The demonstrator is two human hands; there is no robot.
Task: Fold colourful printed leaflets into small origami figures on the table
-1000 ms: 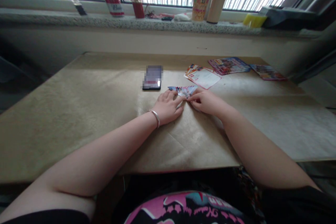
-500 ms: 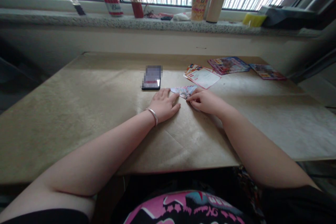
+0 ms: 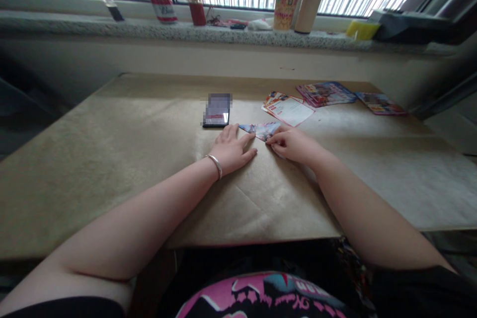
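A printed sheet of paper (image 3: 261, 130), folded to a triangle, lies flat on the table (image 3: 149, 134) between my hands. My left hand (image 3: 231, 150), with a silver bangle at the wrist, rests on the tabletop with fingers spread. Its fingertips touch the paper's left part and lower edge. My right hand (image 3: 290, 143) has its thumb and fingers pinched on the paper's right corner, which they partly cover. Just beyond my left fingertips lies a phone (image 3: 217, 110), its screen blurred out.
Several cards with a white sheet (image 3: 292, 110) on top lie beyond my right hand. Farther back right are a stack of printed booklets (image 3: 326, 93) and another pile (image 3: 380, 102). The windowsill (image 3: 223, 35) holds a red can (image 3: 161, 2), a patterned cup (image 3: 286, 5) and a yellow block (image 3: 362, 30).
My left hand has slid slightly left along the paper, and more of its left tip shows. The right hand keeps its pinch. The whole view has shifted a little.
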